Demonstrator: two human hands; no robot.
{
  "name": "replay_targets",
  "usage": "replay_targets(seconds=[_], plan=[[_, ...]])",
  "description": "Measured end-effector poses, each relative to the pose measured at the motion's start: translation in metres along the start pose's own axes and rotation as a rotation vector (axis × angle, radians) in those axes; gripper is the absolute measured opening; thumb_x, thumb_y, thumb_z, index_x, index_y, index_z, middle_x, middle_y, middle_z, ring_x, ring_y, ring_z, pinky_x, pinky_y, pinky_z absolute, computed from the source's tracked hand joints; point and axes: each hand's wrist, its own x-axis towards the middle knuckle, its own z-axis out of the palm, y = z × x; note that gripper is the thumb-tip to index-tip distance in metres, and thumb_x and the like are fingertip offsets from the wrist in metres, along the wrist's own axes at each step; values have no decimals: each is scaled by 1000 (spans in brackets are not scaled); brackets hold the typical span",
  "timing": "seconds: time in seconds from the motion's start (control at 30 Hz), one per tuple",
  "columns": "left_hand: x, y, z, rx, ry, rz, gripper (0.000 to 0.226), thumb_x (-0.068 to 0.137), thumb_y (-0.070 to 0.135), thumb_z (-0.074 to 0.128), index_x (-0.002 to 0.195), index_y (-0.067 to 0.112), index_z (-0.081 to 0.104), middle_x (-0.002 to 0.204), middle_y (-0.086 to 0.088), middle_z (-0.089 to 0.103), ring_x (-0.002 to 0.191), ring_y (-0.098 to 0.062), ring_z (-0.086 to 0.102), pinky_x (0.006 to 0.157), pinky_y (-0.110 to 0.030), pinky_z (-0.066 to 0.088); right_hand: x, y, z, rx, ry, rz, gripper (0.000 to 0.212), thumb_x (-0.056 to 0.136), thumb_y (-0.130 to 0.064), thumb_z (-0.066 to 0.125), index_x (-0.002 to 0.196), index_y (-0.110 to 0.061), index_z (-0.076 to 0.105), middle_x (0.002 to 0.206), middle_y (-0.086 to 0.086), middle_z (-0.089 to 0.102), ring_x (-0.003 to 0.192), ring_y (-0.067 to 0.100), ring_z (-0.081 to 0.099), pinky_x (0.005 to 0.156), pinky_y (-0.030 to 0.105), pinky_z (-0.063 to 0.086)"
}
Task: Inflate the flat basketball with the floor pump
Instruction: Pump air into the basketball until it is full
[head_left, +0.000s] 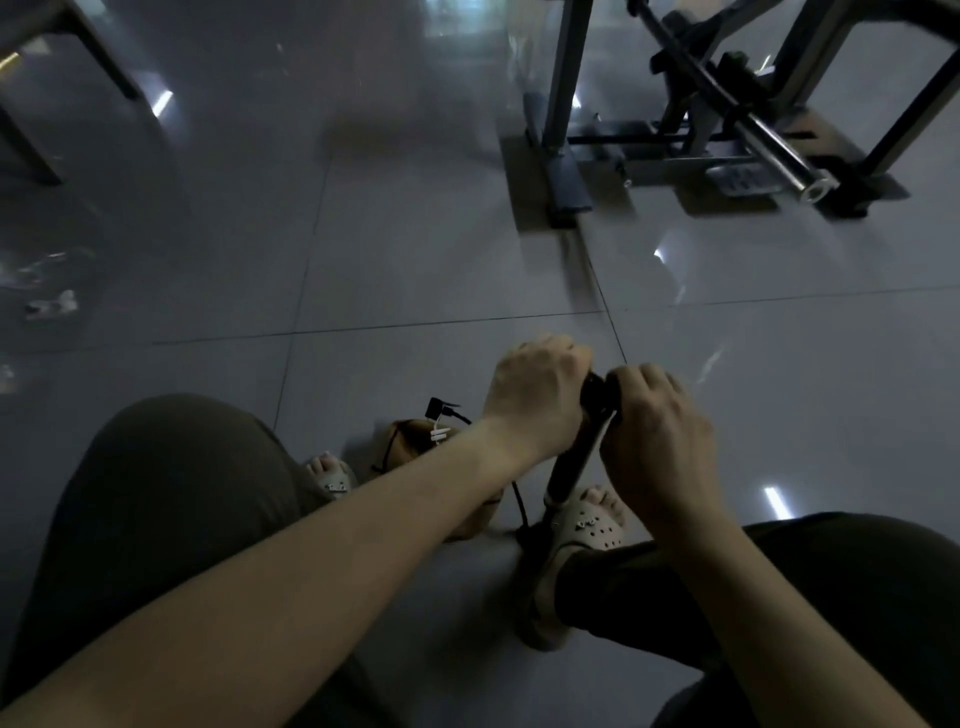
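Observation:
A black floor pump (569, 467) stands upright on the tiled floor between my feet. Its T-handle (598, 394) is gripped from both sides: my left hand (535, 395) on the left end, my right hand (657, 441) on the right end. My right foot in a pale clog (587, 525) rests on the pump's base. The brown basketball (410, 441) lies on the floor to the left of the pump, mostly hidden behind my left forearm. A thin black hose (519, 501) runs from the pump's base up to the ball.
A metal frame with a steel bar (727, 114) stands on the floor at the far right. Dark table legs (57, 78) are at the far left. My left foot (330, 475) is beside the ball. Small bits of clutter (52, 304) lie at the left edge.

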Motion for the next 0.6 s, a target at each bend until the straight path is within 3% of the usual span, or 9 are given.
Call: replay_targets(seconds=[0.13, 0.23, 0.33, 0.5, 0.6], plan=[[-15, -4, 13, -10, 3, 26, 14, 81, 10, 57, 81, 17, 45, 83, -4, 51, 74, -19, 42, 63, -29, 26, -10, -3, 12, -135, -5, -3, 17, 86, -19, 42, 94, -12, 55, 88, 6, 55, 75, 22, 47, 59, 32, 35], [-47, -17, 65, 14, 15, -5, 6, 84, 9, 54, 87, 14, 54, 87, -7, 55, 79, -26, 49, 60, -34, 40, -26, -1, 47, -226, -155, 20, 4, 83, -12, 49, 86, -13, 50, 82, 9, 50, 70, 23, 40, 55, 33, 30], [-61, -26, 96, 127, -33, 37, 14, 88, 10, 38, 90, 14, 52, 88, -8, 54, 78, -26, 47, 64, -39, 47, -37, 0, 72, -255, -264, 47, 3, 87, -14, 47, 89, -15, 48, 83, 7, 46, 68, 20, 33, 54, 31, 33], [-78, -21, 118, 171, -127, 2, 10, 88, 14, 46, 93, 17, 54, 85, -6, 55, 74, -21, 49, 57, -30, 40, -46, 5, 91, -256, -535, 83, 7, 98, -20, 41, 104, -18, 42, 100, 5, 42, 85, 20, 41, 75, 33, 48], [-86, -19, 129, 146, -210, -13, 12, 88, 14, 45, 96, 17, 52, 88, -7, 53, 77, -22, 50, 57, -30, 43, -52, 5, 102, -299, -634, 103, 11, 98, -20, 39, 107, -16, 43, 104, 8, 45, 90, 24, 46, 79, 39, 51]])
